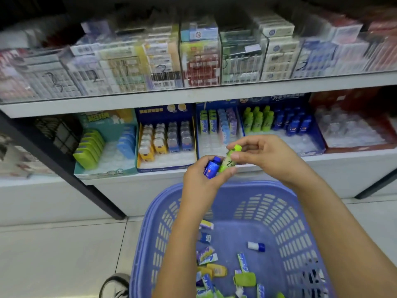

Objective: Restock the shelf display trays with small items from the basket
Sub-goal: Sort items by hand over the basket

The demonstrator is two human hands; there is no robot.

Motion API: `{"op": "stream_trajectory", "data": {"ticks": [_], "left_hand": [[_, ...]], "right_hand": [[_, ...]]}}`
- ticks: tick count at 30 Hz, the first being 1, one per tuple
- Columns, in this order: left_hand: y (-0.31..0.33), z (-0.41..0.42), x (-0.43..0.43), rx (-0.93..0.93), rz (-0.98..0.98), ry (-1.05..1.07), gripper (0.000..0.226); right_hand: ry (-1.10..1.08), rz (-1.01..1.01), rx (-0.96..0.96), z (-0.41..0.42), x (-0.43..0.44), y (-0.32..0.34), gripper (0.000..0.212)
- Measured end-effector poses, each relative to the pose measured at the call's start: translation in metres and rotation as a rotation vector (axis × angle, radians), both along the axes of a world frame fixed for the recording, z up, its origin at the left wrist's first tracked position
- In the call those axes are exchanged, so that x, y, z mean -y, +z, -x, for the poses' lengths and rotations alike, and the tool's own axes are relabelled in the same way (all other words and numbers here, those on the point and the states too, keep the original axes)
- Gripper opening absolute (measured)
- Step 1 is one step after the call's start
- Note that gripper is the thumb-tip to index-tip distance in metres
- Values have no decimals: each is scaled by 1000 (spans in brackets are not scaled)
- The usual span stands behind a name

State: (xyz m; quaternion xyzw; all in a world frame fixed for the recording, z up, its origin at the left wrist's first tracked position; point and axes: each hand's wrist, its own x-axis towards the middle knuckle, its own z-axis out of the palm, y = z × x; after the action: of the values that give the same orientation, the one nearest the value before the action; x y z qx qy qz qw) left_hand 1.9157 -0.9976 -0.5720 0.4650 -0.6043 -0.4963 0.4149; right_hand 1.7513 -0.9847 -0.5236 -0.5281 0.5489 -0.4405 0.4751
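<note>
Basket [257, 188] holds loose packets [243, 263]; left grip [199, 181] clasps a blue bottle [211, 168], right grip [264, 155] pinches a green bottle [228, 162].

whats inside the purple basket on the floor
In the basket: a white bottle with a blue cap, a green case, a yellow case and loose packets. The left forearm and right forearm cover part of its bottom; anything under them is hidden.
</note>
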Motion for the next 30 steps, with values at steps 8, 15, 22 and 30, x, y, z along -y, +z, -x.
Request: {"op": "stream_trajectory", "data": {"ticks": [8, 15, 22, 30], "left_hand": [[1, 37, 10, -90, -89, -43, 22], [-9, 44, 8, -182, -425, 32, 56], [-20, 44, 14, -311, -499, 6, 51], [-21, 38, 20, -624, -625, -114, 38]], "right_hand": [[-205, 61, -3, 41, 15, 1, 23], [-525, 225, -479, 107, 67, -18, 24], [-381, 240, -665, 91, 104, -44, 32], [-310, 157, -745, 89, 115, -45, 29]]}}
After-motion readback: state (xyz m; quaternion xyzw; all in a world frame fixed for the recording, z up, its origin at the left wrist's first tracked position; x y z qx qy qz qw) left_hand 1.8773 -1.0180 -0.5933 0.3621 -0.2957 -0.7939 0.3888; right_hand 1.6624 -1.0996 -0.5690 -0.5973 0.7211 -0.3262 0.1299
